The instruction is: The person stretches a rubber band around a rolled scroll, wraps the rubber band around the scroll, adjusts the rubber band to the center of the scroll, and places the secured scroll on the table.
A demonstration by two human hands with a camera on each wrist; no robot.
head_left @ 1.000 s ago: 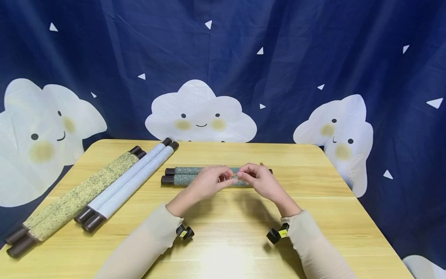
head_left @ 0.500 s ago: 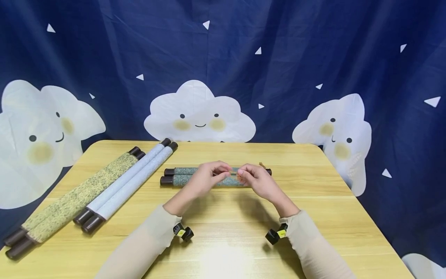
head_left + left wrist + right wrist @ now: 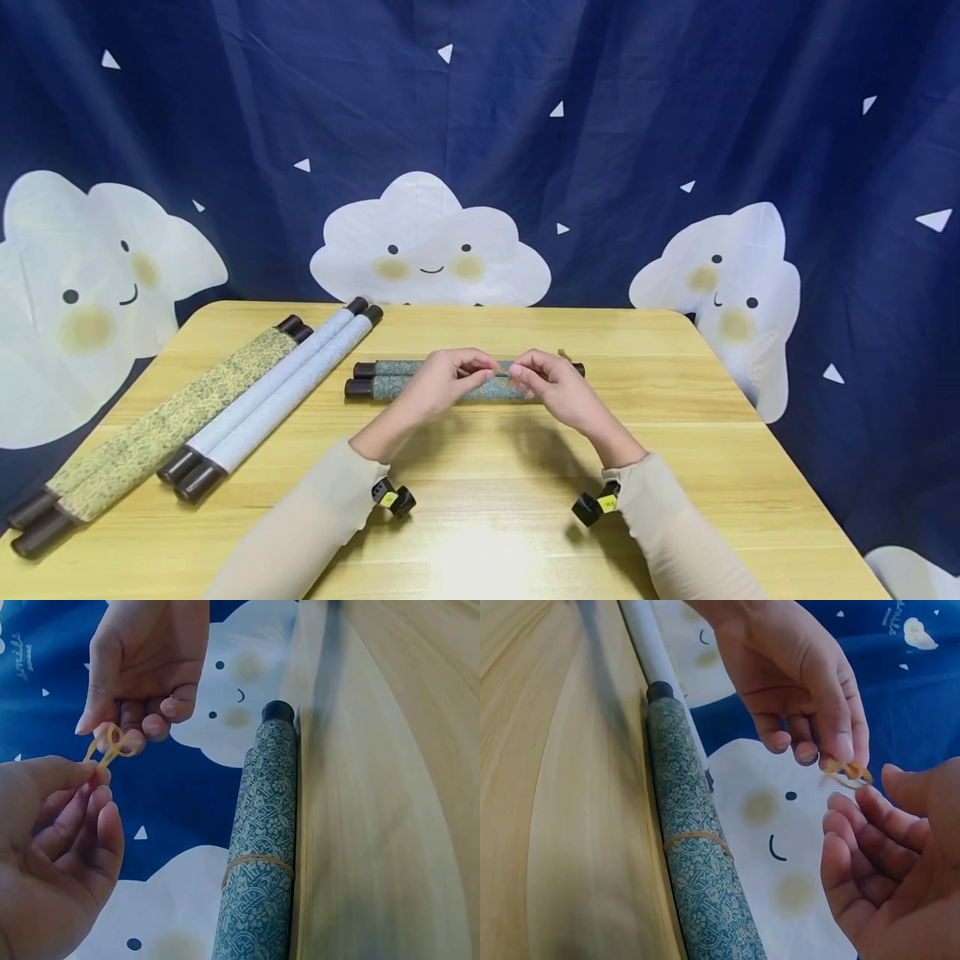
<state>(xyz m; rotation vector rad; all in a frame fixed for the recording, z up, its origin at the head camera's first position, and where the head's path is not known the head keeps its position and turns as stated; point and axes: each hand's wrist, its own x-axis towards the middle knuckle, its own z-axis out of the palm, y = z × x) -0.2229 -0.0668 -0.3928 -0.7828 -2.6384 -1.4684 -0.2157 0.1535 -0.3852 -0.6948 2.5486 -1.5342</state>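
The person's left hand (image 3: 442, 382) pinches a thin yellow-orange looped band (image 3: 847, 771), rubber or cord, between thumb and index finger. The right hand (image 3: 558, 385) faces it with bent fingers at the band's other side; in the right wrist view its thumb and index finger stand slightly apart, so I cannot tell whether it truly grips the loop. The band is up off the counter (image 3: 652, 367), between the two hands' fingertips and apart from the scroll.

The likeliest trouble, I judge, is a slip: with so little band caught at the very fingertips, an uneven tug could free one side and drop it. Its crossed loops might also tighten into a tangle if pulled before being spread.

The band spans from hand to hand, toward the counter's left and right edges, but is too bunched to show one clear long axis. Behind the hands in the head view lies a blue-green patterned fabric scroll with dark end knobs (image 3: 393, 387), its long axis roughly parallel to the far edge; a tan band (image 3: 697, 836) circles it. Farther left, a pale blue double-rolled scroll (image 3: 292, 388) and a mottled yellow double-rolled scroll (image 3: 176, 417) slant from the near left corner toward the far edge.
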